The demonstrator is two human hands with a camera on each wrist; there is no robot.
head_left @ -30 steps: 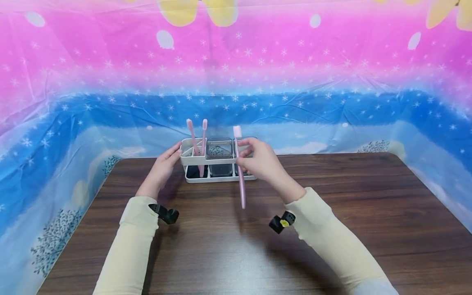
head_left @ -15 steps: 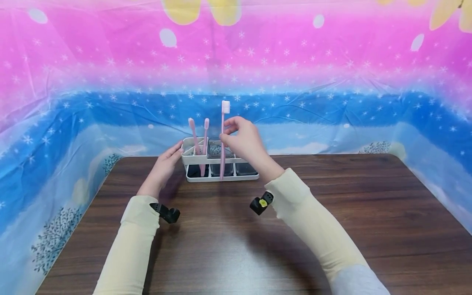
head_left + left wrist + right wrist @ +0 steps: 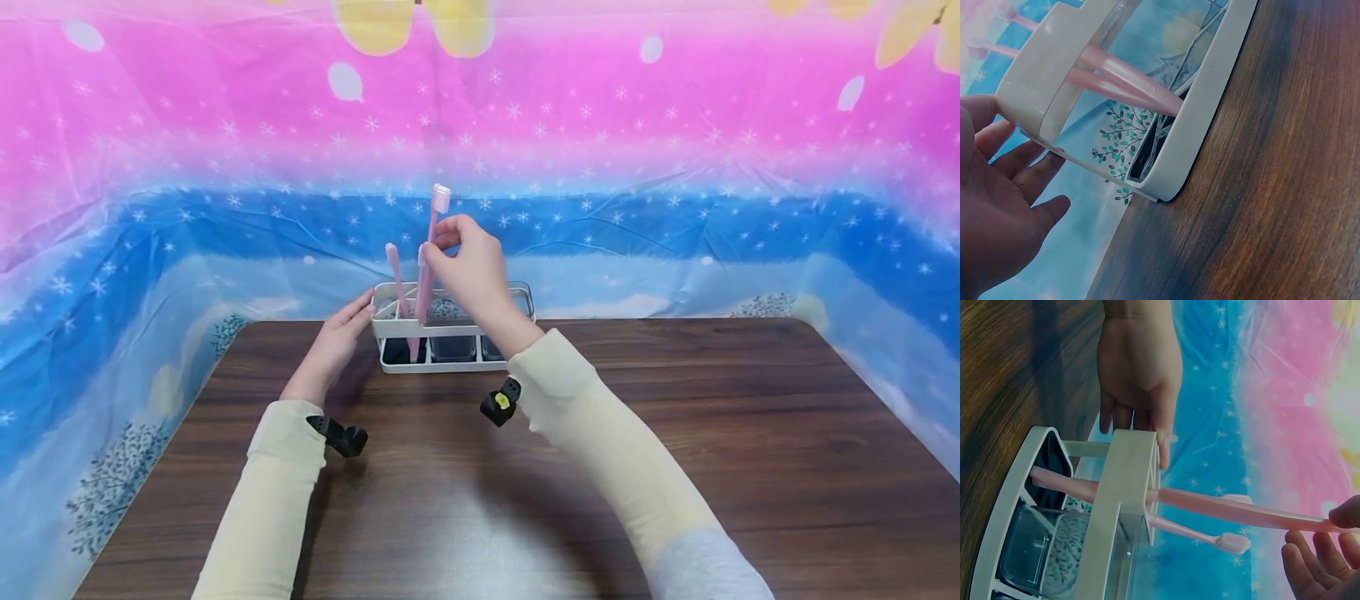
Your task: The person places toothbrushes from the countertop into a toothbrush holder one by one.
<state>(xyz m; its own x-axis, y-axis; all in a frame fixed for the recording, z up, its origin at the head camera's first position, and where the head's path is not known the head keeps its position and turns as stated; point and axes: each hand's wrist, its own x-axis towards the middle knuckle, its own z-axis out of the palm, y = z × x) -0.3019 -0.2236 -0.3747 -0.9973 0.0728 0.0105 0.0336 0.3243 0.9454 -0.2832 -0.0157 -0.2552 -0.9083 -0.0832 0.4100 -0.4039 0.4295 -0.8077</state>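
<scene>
My right hand pinches a pink toothbrush near its head, which points up with the bristles to the right. The handle's lower end is right at the upper rim of a white two-tier toothbrush holder. Two more pink toothbrushes stand in the holder's left section, one leaning left; their handles meet at the lower tier. At the holder's left end my left hand rests its fingers against the upper tier's side, mostly straight, as the left wrist view shows.
A clear box fills part of the holder beside the toothbrush section. Dark wooden tabletop lies under everything. A pink and blue printed cloth hangs behind and along the sides. Each sleeve cuff carries a black wrist camera.
My right hand has moved up and left with its toothbrush, from the holder's right part to above its left section. My left hand has stayed at the holder's end.
</scene>
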